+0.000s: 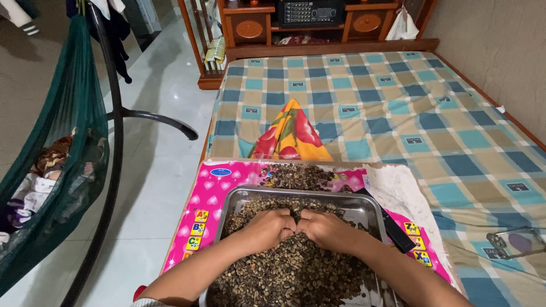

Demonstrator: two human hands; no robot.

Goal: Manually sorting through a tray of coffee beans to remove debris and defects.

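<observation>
A metal tray [364,206] holds a heap of small dark brown seeds [296,267]. My left hand [266,228] and my right hand [325,229] rest side by side in the middle of the heap, fingers curled down into the seeds and knuckles touching. More seeds [298,176] lie in a pile just beyond the tray on a pink mat [211,190] printed with letter tiles. The tray stands on that mat at the bed's near edge.
A checked mattress [398,113] spreads ahead and right, with a colourful folded cloth [291,133] on it. A black remote-like bar [395,230] lies by the tray's right rim, a clear phone case [516,241] far right. A green hammock [62,148] on a black stand hangs at left.
</observation>
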